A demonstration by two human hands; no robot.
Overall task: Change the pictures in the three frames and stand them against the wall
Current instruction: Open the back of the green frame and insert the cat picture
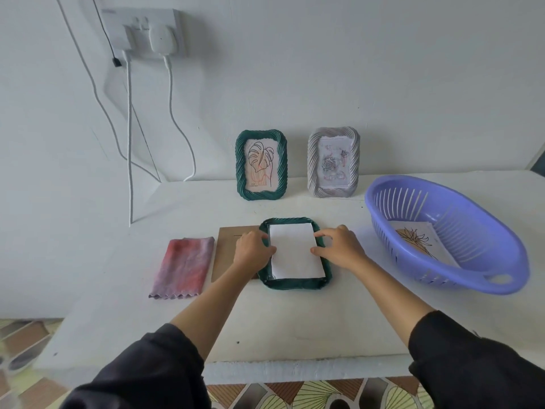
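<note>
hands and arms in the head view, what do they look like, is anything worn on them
The left hand and right hand are bare: no gloves, and no ring or watch shows. The forearms are bare too. The left sleeve and right sleeve are dark, near-black loose fabric ending near the elbows, plain with no markings visible.

I can read no text, label, brand or number anywhere in this feed. The leaf drawing in the standing green frame carries a tiny dark mark near its lower left corner, and the wall socket has a faint smudge near its top edge that may be lettering. Both are too small and blurred for me to make out, as are the pinkish scribbles on the rose picture in the grey frame.
</note>
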